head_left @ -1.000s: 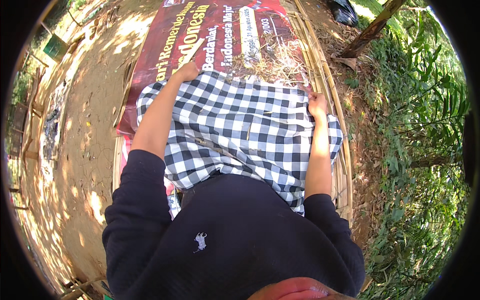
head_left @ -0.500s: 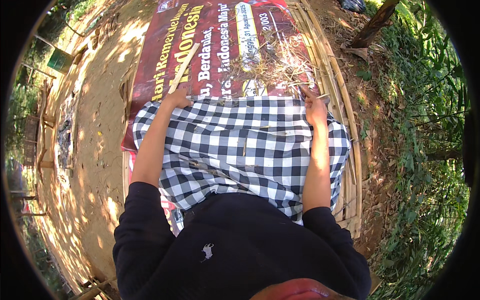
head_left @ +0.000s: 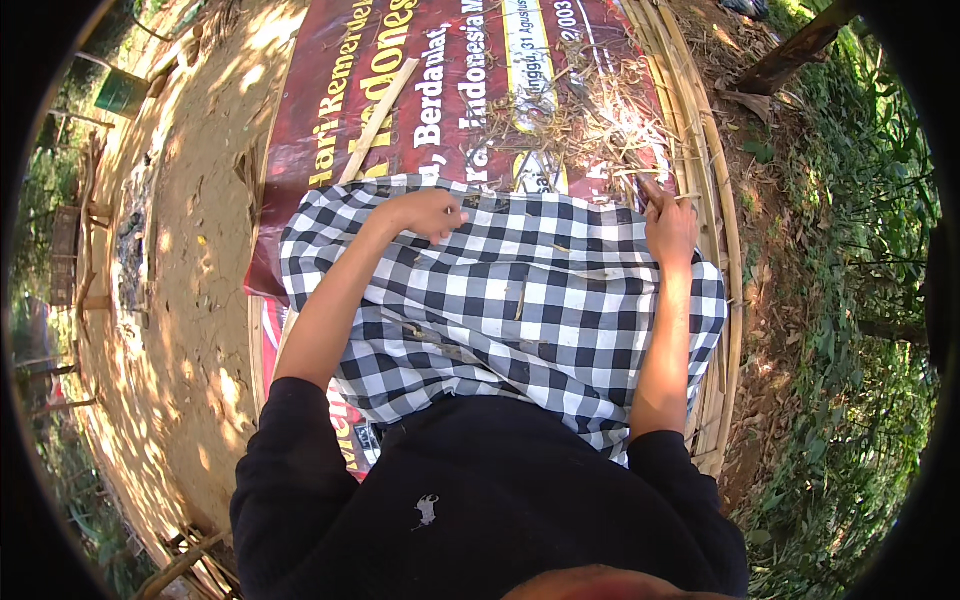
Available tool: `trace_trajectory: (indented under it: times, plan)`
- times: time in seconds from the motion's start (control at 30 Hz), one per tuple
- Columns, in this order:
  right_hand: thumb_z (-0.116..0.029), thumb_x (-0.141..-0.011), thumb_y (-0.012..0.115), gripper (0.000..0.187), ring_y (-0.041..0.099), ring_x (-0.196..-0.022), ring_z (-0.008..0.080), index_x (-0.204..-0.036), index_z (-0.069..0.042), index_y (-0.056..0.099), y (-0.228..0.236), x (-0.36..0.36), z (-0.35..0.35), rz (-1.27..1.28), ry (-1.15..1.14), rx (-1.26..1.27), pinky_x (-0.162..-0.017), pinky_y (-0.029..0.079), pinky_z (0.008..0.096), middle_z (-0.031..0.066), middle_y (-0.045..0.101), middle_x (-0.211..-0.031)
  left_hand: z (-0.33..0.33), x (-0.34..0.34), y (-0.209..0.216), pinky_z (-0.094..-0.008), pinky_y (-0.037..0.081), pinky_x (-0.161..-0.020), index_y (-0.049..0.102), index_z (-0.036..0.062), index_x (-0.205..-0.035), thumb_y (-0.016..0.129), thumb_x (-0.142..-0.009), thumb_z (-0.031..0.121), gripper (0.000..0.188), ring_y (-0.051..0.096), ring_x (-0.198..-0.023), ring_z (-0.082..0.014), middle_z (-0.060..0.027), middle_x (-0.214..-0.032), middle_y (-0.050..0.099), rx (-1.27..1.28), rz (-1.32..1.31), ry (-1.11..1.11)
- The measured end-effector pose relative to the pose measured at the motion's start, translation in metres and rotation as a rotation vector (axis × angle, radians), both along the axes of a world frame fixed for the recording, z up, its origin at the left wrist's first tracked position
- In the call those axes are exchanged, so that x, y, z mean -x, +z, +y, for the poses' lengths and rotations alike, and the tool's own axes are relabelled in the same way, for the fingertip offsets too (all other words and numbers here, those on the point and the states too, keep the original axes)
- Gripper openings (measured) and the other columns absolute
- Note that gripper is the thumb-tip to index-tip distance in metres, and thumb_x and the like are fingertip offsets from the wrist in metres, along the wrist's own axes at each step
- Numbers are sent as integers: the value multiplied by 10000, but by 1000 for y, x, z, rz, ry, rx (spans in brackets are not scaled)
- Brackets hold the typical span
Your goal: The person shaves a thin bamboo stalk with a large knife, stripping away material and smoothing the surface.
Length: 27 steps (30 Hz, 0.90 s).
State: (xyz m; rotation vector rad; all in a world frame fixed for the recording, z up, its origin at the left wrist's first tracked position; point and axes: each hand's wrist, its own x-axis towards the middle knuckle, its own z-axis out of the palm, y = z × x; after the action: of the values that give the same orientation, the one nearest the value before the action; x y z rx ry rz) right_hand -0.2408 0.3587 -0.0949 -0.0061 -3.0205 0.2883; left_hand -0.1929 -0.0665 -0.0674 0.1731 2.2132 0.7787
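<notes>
A black-and-white checked cloth (head_left: 560, 290) covers my lap, with small bits of straw and shavings on it. My left hand (head_left: 428, 214) is over the cloth's far edge, fingers curled in; whatever is between them is too small to make out. Beyond it a pale flat strip of bamboo or wood (head_left: 382, 120) lies slanted on a dark red printed banner (head_left: 330, 110), apart from the hand. At the cloth's far right corner, my right hand (head_left: 671, 228) is closed round a dark brown, narrow thing (head_left: 652, 188), mostly hidden by the fingers.
Dry straw and shavings (head_left: 610, 120) are heaped on the banner past my right hand. Split-bamboo slats (head_left: 705, 150) edge the platform on the right. Bare soil (head_left: 200, 260) lies to the left; leaves, green plants (head_left: 850, 250) and a wooden post (head_left: 795, 55) are at the right.
My left hand has left the pale strip's near end and moved right along the cloth's far edge. The strip lies where it was; my right hand stays at the corner. The whole view has shifted slightly.
</notes>
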Motion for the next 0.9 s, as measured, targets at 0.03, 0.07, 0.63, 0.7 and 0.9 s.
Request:
trace_trajectory:
  times: [0.03, 0.07, 0.63, 0.7, 0.9]
  plan:
    - [-187, -898, 625, 314, 582, -1052, 407, -1189, -70, 621, 4, 3, -6, 53, 8, -10, -890, 472, 536, 210, 566, -1135, 9, 9, 3, -368, 547, -704, 608, -43, -1080, 537, -1028, 279, 334, 707, -759, -239, -134, -923, 689, 114, -101, -74]
    - [-185, -896, 625, 283, 581, -1050, 409, -1149, -61, 619, 7, 5, -12, 105, 18, -20, -877, 473, 541, 211, 564, -1131, 12, 13, -12, -383, 539, -754, 598, -38, -1116, 545, -1022, 272, 328, 694, -838, -270, -155, -989, 669, 36, 230, -57]
    - [-136, -780, 699, 404, 582, -1073, 409, -1160, -36, 603, -27, 39, 5, 34, -85, 10, -920, 462, 526, 221, 608, -1115, -244, -32, -39, -467, 537, -805, 728, -29, -896, 682, -889, 386, 417, 682, -929, -455, -277, -940, 706, 550, 236, 217]
    - [-165, -787, 709, 473, 573, -1104, 411, -1226, -53, 573, -35, 44, 5, -17, -132, -51, -946, 454, 540, 212, 599, -1169, -238, -28, -47, -466, 529, -844, 717, -36, -900, 697, -884, 431, 468, 679, -990, -426, -283, -976, 702, 560, 239, 132]
    - [-245, -795, 776, 454, 589, -1083, 389, -1148, -48, 569, -55, 54, 4, 40, -48, -46, -921, 443, 532, 195, 595, -1131, -226, -11, -62, -493, 532, -893, 687, -77, -1024, 673, -895, 434, 527, 674, -1008, -454, -302, -1069, 689, 685, 237, 86]
